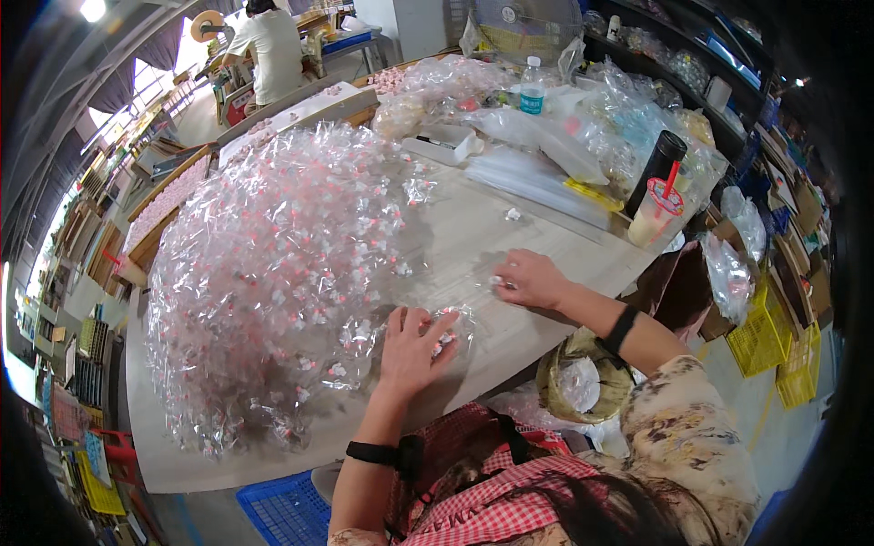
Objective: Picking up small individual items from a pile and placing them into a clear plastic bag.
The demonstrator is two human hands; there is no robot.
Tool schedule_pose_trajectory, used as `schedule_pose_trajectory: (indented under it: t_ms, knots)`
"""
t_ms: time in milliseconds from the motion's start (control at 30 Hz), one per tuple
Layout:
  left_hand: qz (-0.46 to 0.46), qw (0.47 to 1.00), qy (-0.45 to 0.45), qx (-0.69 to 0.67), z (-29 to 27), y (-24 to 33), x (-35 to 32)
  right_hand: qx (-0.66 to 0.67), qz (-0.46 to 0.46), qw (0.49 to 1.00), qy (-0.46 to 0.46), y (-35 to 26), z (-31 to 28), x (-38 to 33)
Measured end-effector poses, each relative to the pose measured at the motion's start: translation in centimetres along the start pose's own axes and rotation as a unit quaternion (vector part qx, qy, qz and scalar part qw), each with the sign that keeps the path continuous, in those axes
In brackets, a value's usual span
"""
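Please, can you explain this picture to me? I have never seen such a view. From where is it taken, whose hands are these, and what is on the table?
The camera sits on a person's head and looks down, so straight lines bend. Both hands are that person's own. The left hand lies flat on a small clear bag; the right hand presses another small clear packet. On the table lies a big heap of clear packets with pink pieces, plus a cup with a red straw. Another person works far behind.

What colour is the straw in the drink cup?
Red; the straw shows in the head view.
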State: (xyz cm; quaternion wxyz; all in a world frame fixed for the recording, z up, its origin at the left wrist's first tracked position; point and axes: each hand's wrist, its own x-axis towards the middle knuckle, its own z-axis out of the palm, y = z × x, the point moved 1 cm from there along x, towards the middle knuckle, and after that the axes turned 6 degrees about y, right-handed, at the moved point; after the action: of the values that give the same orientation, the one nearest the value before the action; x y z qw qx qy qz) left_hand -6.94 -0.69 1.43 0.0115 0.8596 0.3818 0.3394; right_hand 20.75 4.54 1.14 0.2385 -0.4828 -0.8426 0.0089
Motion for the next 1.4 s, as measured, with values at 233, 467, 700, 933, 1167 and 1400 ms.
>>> schedule_pose_trajectory:
  t_ms: [233,467,700,933,1167,1400]
  knots:
    - [-0.056,0.997,-0.022,-0.037,1.1,1.6,1.3,0.141,0.097,0.985,-0.034,-2.4,-6.3,-12.2]
    - [-0.169,0.918,0.152,-0.326,1.2,0.5,2.3,0.122,0.114,0.966,-0.198,-3.6,-7.5,-16.7]
    - [-0.141,0.968,0.081,-0.193,-0.3,0.6,-0.9,0.154,0.049,0.987,-0.007,-5.3,-7.0,-5.9]
    - [-0.036,0.998,0.034,-0.042,-0.8,3.1,-1.0,0.089,-0.139,0.976,-0.139,-6.4,-2.9,1.1]
    - [-0.037,0.994,-0.033,-0.096,0.5,2.2,-1.3,0.058,-0.106,0.976,-0.182,-3.1,-0.9,0.3]
    - [-0.077,0.989,-0.001,-0.123,1.0,1.5,-1.6,0.145,0.016,0.989,0.021,3.0,-2.2,4.0]
